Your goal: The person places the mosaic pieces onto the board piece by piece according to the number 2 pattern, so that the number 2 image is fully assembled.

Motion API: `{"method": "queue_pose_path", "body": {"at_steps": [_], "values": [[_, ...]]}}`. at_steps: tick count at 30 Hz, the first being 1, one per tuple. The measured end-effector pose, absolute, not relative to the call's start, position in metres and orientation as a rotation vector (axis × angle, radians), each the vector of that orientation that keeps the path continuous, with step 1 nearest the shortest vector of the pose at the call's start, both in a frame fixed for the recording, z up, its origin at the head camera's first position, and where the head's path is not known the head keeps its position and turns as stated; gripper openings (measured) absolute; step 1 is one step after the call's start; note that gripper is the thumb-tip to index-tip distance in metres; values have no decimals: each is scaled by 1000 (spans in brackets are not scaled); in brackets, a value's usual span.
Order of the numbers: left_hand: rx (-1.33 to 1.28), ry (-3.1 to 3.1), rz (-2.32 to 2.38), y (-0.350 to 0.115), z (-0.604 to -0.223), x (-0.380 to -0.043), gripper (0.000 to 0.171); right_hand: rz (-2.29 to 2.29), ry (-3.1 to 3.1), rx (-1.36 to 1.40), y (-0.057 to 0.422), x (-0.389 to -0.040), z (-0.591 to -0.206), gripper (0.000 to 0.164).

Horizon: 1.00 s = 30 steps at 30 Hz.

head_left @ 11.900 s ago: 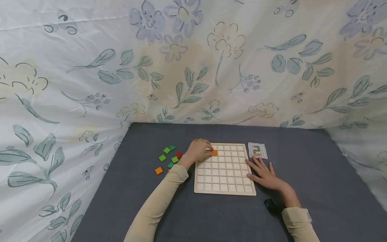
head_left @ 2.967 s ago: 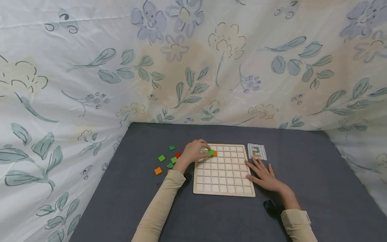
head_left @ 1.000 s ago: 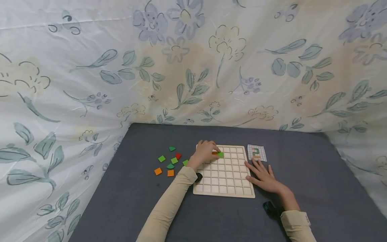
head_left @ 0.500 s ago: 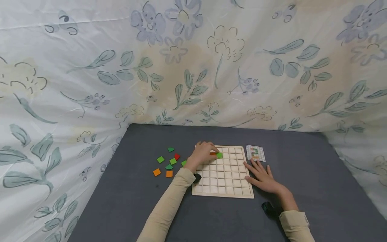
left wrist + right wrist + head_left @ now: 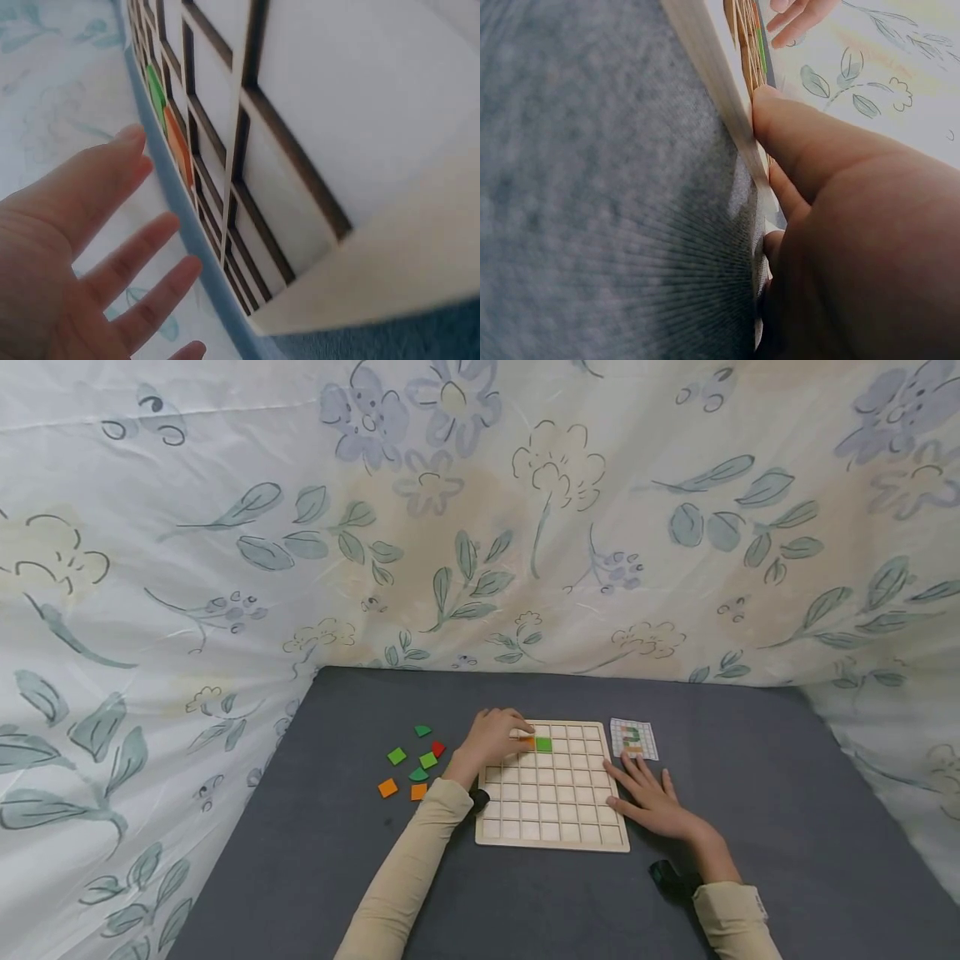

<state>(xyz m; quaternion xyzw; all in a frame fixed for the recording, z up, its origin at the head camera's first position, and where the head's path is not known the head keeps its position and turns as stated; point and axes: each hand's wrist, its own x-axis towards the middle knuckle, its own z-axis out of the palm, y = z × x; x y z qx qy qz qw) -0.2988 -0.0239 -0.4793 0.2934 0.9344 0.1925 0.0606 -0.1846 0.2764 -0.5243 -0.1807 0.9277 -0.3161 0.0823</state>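
Arrangement of orange tile [image 5: 178,148] beside green tile [image 5: 543,744] on gridded board [image 5: 550,811].
Poised near both with left grip [image 5: 489,739] loosely spread; touching board's right edge with right grip [image 5: 656,797] splayed.

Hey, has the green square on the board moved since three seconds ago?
Yes, to the right, judged by the board: in the head view, the green square was left of the orange square then; now it is on the right.
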Motion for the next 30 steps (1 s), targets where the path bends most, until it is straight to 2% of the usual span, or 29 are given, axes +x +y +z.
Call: {"method": "queue_pose_path", "body": {"at_steps": [30], "values": [[787,2941,600,-76,-468,-295,31,-973,2765,-555,277,-182,-523,64]]}}
